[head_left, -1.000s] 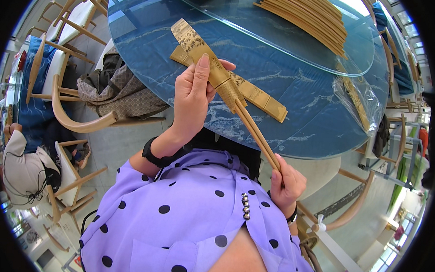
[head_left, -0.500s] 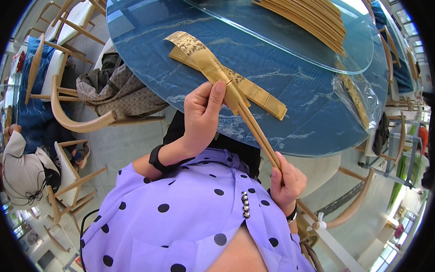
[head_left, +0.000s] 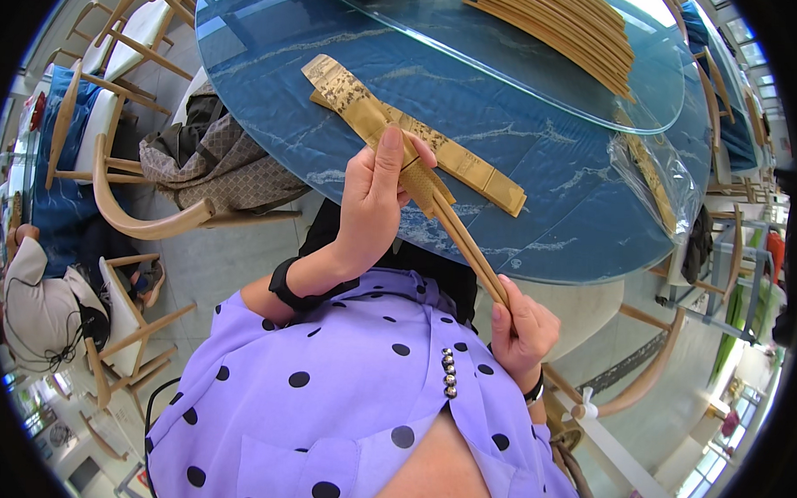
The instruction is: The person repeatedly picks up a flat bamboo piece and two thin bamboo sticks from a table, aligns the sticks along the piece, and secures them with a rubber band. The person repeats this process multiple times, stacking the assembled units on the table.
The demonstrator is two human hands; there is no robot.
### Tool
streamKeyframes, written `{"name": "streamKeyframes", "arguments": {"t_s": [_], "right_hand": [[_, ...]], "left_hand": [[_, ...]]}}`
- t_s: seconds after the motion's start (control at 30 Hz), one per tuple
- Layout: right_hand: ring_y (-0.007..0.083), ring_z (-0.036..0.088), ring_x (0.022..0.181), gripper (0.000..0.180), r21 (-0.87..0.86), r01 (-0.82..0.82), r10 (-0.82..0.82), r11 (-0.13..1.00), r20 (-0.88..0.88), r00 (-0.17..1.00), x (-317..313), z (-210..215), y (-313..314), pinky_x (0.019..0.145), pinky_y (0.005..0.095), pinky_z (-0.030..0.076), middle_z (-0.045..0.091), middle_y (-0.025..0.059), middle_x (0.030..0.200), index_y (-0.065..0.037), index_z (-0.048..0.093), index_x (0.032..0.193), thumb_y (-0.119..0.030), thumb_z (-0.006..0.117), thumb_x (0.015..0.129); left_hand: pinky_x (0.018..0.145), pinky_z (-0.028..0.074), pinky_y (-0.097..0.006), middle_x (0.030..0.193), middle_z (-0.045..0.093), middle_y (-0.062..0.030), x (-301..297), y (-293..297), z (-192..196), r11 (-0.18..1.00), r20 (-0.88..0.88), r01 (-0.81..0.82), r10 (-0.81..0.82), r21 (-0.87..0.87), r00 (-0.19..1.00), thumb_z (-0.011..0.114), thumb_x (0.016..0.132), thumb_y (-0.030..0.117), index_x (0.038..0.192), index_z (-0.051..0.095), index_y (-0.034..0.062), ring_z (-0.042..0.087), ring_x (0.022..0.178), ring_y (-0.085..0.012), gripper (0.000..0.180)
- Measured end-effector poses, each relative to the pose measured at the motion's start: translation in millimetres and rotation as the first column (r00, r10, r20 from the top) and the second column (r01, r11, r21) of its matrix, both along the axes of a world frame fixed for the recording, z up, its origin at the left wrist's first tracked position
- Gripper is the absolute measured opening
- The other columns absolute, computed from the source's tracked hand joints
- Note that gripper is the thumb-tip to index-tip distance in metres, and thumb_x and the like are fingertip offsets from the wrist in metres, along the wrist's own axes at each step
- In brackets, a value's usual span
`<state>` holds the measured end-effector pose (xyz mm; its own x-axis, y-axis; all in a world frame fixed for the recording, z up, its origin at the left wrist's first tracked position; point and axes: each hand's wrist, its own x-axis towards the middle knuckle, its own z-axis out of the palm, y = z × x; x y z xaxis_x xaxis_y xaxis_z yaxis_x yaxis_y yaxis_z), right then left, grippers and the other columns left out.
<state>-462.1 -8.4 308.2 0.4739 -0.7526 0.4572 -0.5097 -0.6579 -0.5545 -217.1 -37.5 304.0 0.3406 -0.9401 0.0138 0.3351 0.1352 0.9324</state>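
Note:
Over the near edge of the table, my left hand (head_left: 372, 191) grips a gold paper chopstick sleeve (head_left: 344, 91) with a dark printed pattern, thumb on top and fingertips showing from beneath. A pair of wooden chopsticks (head_left: 467, 244) sticks out of the sleeve's lower end. My right hand (head_left: 525, 331) pinches the free ends of these chopsticks between thumb and fingers. Behind the held sleeve, more flat gold sleeves (head_left: 484, 176) lie on the blue marbled table (head_left: 548, 241), partly covered by the left hand and the held sleeve.
A glass turntable (head_left: 475, 54) carries a stack of long gold sleeves (head_left: 560, 31). Clear plastic wrapping (head_left: 673, 184) with a gold strip lies at the table's right. A patterned bag (head_left: 222, 159) rests on a wooden chair at left. Another person (head_left: 45, 311) sits at far left.
My left hand has shifted up along the sleeve, its thumb now higher and its fingertips showing on the far side. The sleeve's top end has straightened a little. My right hand has moved slightly left.

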Motion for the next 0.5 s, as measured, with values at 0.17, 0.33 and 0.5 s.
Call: {"name": "streamKeyframes", "arguments": {"t_s": [0.17,0.33,0.5], "right_hand": [[0.0211,0.049,0.047,0.03,-0.006,-0.001,0.001,1.0,-0.002,1.0,2.4,-1.2,-2.1,0.047,0.0345,0.04,0.054,0.0068,0.062,0.002,0.074,0.116,-0.014,0.075,0.091],[0.0212,0.049,0.047,0.029,-0.005,-0.01,0.01,1.0,-0.002,1.0,0.5,-0.5,-2.0,0.047,0.0347,0.039,0.053,0.0069,0.062,0.002,0.074,0.116,-0.011,0.074,0.09],[0.0213,0.048,0.046,0.029,-0.004,-0.001,0.001,1.0,0.014,1.0,0.4,1.5,-1.8,0.047,0.0345,0.039,0.052,0.0069,0.061,0.003,0.074,0.116,-0.008,0.074,0.089]], "left_hand": [[0.048,0.02,-0.02,0.067,0.037,0.0087,-5.4,3.3,2.0,1.0,0.007,0.025,-0.025,0.003,1.0,0.036,0.113,0.045,0.096,0.062,0.0059,0.026,0.054,0.0006,0.051],[0.049,0.021,-0.02,0.068,0.038,0.0085,-1.8,0.5,2.1,1.0,-0.006,0.01,-0.01,-0.017,1.0,0.036,0.113,0.045,0.095,0.063,0.0069,0.026,0.056,0.0006,0.05],[0.05,0.021,-0.019,0.07,0.041,0.0082,-6.3,0.9,0.4,1.0,0.023,0.007,-0.007,-0.006,1.0,0.037,0.113,0.045,0.094,0.063,0.0077,0.028,0.058,0.0009,0.049]]}}
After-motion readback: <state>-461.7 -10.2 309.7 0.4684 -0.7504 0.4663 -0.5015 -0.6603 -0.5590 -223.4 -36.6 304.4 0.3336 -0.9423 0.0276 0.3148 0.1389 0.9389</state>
